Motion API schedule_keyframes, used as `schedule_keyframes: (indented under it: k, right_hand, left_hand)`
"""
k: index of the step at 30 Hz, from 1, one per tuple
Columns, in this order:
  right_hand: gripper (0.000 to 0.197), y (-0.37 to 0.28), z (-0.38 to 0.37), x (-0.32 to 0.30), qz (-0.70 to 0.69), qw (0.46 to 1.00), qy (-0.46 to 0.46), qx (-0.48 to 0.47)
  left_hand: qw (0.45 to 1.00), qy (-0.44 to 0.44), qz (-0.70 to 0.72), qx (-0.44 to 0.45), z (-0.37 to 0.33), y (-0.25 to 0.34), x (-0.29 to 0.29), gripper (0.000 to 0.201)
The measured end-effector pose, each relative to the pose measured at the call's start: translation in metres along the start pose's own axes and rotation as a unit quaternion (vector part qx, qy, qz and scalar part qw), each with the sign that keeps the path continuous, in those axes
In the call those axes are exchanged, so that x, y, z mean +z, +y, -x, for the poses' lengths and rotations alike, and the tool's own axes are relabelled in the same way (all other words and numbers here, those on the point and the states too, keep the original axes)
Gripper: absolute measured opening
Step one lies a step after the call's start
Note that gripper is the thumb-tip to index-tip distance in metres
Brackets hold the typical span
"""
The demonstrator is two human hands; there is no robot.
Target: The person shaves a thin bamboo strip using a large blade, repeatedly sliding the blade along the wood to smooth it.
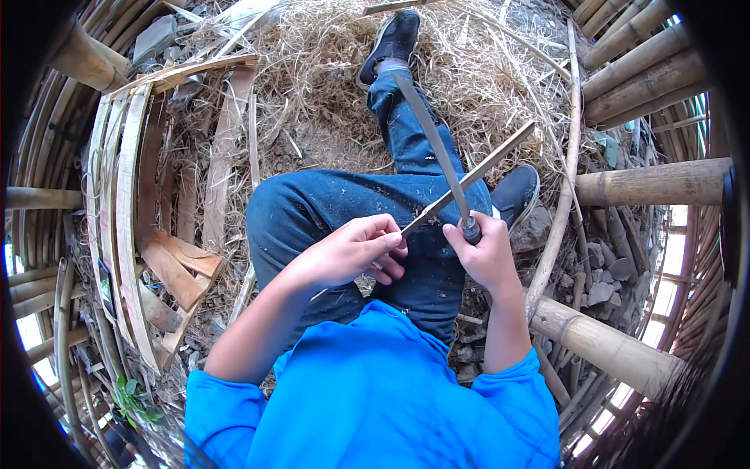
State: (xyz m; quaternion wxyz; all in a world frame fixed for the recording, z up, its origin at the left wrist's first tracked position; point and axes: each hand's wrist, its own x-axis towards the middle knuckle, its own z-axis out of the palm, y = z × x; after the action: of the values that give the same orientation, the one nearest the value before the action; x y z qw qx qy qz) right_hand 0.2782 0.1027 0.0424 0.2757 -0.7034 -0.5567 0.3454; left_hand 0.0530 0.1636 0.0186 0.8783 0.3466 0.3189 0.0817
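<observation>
My left hand is closed, thumb and fingers pinching the lower end of a narrow bamboo strip. From there the strip slants up to the right, over my bent leg. In my right hand is the handle of a long-bladed knife, my fingers wrapped round it. Its grey blade points away from me and leans left. Blade and strip cross in front of my right hand; whether they touch I cannot tell. Under both hands lie my jeans, dotted with small pale shavings.
Curled shavings cover the ground around my outstretched foot. Split wooden slats stand at the left, beside wood offcuts. Thick bamboo poles jut in from the right, over broken stones. A long thin stick runs along my right side.
</observation>
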Motion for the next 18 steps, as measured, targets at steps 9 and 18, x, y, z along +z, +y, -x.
schedule_keyframes:
  k: [9, 18]
  right_hand:
    - [0.023, -0.004, 0.0, 0.016, -0.278, 0.957, 0.086, 0.012]
    - [0.022, -0.009, -0.001, 0.013, -0.37, 0.923, 0.097, -0.043]
  left_hand:
    - [0.999, -0.02, -0.026, 0.008, -0.001, -0.003, 0.002, 0.02]
    - [0.998, -0.052, -0.042, 0.017, 0.001, 0.016, 0.016, 0.024]
